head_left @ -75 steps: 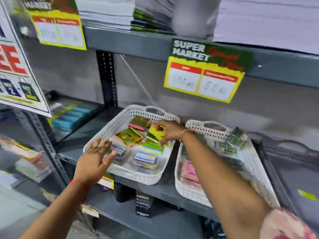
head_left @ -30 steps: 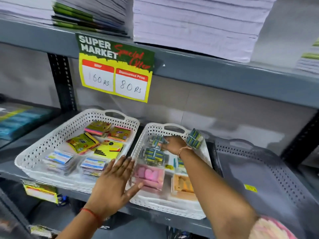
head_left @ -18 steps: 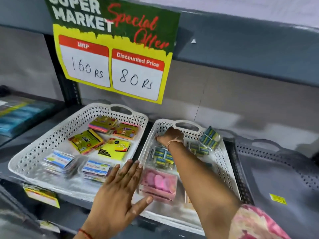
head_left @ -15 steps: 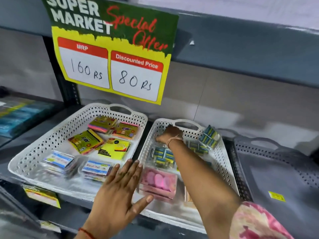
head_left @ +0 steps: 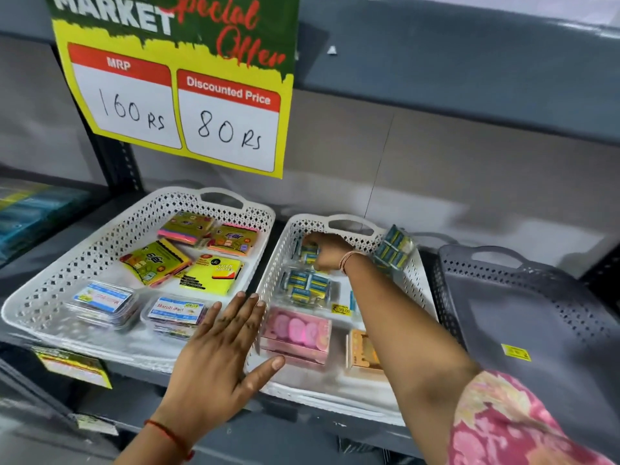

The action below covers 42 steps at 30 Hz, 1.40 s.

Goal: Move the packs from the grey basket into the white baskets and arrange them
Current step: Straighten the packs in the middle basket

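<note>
Two white baskets stand side by side on the shelf. The left white basket (head_left: 84,250) holds sticky-note packs (head_left: 214,275) and clear clip boxes (head_left: 104,302). The right white basket (head_left: 339,218) holds blue-green packs (head_left: 307,286), a pink pack (head_left: 297,332) and an orange pack (head_left: 362,352). Another blue-green pack (head_left: 392,248) leans on its right wall. My right hand (head_left: 328,251) reaches to the far left corner and grips a small blue pack (head_left: 307,255). My left hand (head_left: 221,357) lies flat, fingers spread, on the front rims between the baskets. The grey basket (head_left: 536,317) on the right holds only a yellow sticker.
A yellow and green price sign (head_left: 181,85) hangs from the upper shelf edge (head_left: 469,72) just above the baskets. Blue packs (head_left: 30,209) lie on the neighbouring shelf at the left. A dark upright post (head_left: 117,159) stands behind the left basket.
The view has moved in closer to the shelf. My right hand has gone from the left basket to the right basket's far left corner, onto a blue pack. My left hand has shifted between the baskets.
</note>
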Available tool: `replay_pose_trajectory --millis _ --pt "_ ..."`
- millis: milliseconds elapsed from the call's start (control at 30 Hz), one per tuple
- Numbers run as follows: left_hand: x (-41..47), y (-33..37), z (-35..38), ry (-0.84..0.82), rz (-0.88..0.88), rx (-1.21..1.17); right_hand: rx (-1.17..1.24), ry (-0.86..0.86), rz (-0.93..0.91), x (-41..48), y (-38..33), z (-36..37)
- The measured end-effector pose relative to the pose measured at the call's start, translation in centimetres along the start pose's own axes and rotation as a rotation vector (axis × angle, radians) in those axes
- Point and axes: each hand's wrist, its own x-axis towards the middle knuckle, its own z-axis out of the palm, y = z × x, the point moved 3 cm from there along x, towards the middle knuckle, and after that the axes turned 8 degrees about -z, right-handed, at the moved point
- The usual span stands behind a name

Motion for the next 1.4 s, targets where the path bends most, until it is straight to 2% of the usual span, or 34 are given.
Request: replay_pose_trajectory --millis 67,133,233,300,533,633,767,833,1000,1100,1233,1333,1400 --pt "0.0 0.0 0.0 -0.007 -0.003 -0.005 -0.09 0.061 -0.026 -0.9 0.7 -1.8" --pt "-0.1 0.1 -0.1 -0.01 -0.011 -0.009 -0.365 0.085 -0.027 -1.9 2.1 -3.3" --pt "0.0 0.2 -0.2 -0.012 -0.016 0.002 -0.701 -0.077 0.096 -3.1 5.9 -3.6" --pt "-0.1 0.2 -0.3 -0.015 -0.022 0.006 -0.774 -0.139 0.167 -3.7 8.1 -3.2" --pt "-0.1 0.1 -0.4 -0.03 -0.018 0.01 -0.949 -0.138 0.141 -4.4 8.9 -3.9" --pt "0.0 0.0 -0.3 -0.027 -0.012 0.005 -0.822 -0.056 0.171 -5.1 8.4 -6.1" --pt "0.0 0.1 -0.5 -0.013 0.0 -0.045 -0.302 -0.053 0.172 -5.3 8.1 -5.5" --pt "0.0 0.1 -0.5 -0.009 0.008 -0.054 -0.194 -0.069 0.164 -4.9 8.1 -3.8" --pt "-0.1 0.0 -0.4 -0.03 0.019 -0.062 -0.228 -0.05 0.176 -4.3 9.0 -2.1" --pt "0.1 -0.2 -1.0 -0.011 0.039 -0.08 -0.102 -0.072 0.201 -4.5 9.2 -2.4" --pt "5.5 -0.2 -3.6 0.007 0.031 0.053 -0.114 -0.116 0.18 -4.5 9.5 -2.6" --pt "13.5 0.3 -3.5 -0.135 -0.063 -0.108 -0.159 -0.142 0.21 -4.0 10.1 -1.8" --pt "18.7 1.0 -1.2 -0.274 -0.035 -0.183 -0.164 -0.136 0.21 -3.6 10.4 -1.5"
